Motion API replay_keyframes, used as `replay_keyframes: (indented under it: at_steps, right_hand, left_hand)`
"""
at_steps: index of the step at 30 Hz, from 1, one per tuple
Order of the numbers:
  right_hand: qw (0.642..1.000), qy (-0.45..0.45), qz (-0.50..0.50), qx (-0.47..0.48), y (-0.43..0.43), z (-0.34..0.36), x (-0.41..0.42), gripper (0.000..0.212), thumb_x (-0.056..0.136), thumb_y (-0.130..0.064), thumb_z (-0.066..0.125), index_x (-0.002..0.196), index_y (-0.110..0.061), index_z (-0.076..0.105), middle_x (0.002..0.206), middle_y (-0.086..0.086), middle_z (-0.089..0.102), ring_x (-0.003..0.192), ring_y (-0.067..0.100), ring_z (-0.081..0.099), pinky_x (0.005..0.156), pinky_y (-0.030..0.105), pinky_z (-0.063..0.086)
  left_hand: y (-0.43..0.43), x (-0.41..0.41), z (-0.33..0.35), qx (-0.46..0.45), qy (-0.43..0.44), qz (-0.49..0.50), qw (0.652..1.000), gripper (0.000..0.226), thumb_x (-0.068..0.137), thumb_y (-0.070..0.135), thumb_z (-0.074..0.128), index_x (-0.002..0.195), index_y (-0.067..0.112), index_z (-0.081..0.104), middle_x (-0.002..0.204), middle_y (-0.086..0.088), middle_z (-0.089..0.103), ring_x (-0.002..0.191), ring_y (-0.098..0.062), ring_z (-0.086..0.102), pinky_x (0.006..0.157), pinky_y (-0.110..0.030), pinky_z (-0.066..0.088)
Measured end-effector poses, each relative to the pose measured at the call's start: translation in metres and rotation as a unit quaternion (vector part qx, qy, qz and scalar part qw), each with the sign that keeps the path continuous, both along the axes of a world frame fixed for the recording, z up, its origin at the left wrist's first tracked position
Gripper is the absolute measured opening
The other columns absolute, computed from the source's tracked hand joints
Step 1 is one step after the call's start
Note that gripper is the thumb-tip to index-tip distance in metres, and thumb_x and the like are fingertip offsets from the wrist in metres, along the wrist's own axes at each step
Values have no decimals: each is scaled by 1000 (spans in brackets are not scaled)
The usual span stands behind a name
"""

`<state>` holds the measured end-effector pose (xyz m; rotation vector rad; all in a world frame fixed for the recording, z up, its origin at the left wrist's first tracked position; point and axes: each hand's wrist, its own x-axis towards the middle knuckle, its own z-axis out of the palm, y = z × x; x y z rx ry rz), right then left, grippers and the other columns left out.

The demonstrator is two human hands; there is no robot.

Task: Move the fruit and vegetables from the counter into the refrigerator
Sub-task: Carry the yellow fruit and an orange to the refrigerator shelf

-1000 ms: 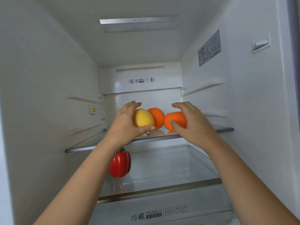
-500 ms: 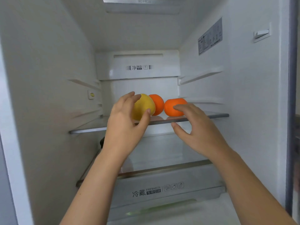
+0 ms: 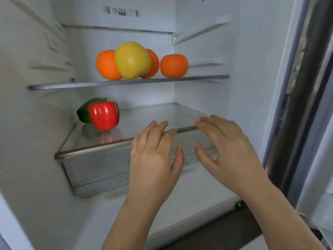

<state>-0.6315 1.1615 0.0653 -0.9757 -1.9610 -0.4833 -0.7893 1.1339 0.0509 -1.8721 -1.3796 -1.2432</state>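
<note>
Inside the open refrigerator, a yellow apple [image 3: 132, 59] stands on the upper glass shelf [image 3: 198, 77]. An orange [image 3: 106, 64] sits at its left, another orange [image 3: 153, 63] shows partly behind it, and a third orange [image 3: 173, 65] stands apart at the right. On the lower glass shelf [image 3: 93, 148], a red bell pepper [image 3: 104, 115] leans in front of a green vegetable [image 3: 84, 111]. My left hand [image 3: 153, 156] and my right hand [image 3: 227, 147] hover with fingers spread in front of the lower shelf, holding nothing.
A clear crisper drawer [image 3: 97, 170] sits under the lower shelf. The refrigerator's white side walls close in left and right. The door frame and seal [image 3: 295, 105] run down the right side. Dark floor [image 3: 216, 231] shows below.
My left hand let go of the yellow apple and my right hand left the right orange. Both hands drew back and down, empty, to the lower shelf. The view tilted downward.
</note>
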Motion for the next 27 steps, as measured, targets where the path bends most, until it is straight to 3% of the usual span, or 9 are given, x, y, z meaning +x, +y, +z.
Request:
replay_keyframes:
  at_steps: [10,17,27]
  right_hand:
    - [991,-6,-124,-54,-71,-41,67,42,84,-34,46,115,-10,61,120,10,62,116,29,54,93,55,44]
    - [974,7,-217,-66,-151,-52,130,39,83,-32,47,112,-12,62,119,8,62,117,29,54,95,52,41]
    - [909,45,-404,-95,-358,-67,238,40,82,-32,48,113,-11,62,120,8,61,116,28,53,90,54,45]
  left_hand:
    - [-21,65,-51,-25,-15,-148,989,33,85,25,47,105,5,64,114,-12,62,112,-25,51,97,-36,34]
    - [-65,140,-59,-52,-20,-253,966,33,85,27,46,105,8,65,115,-8,63,114,-22,49,96,-41,40]
    - [-213,295,-67,-58,-4,-482,874,31,81,24,48,99,6,65,110,-10,64,108,-23,51,91,-37,38]
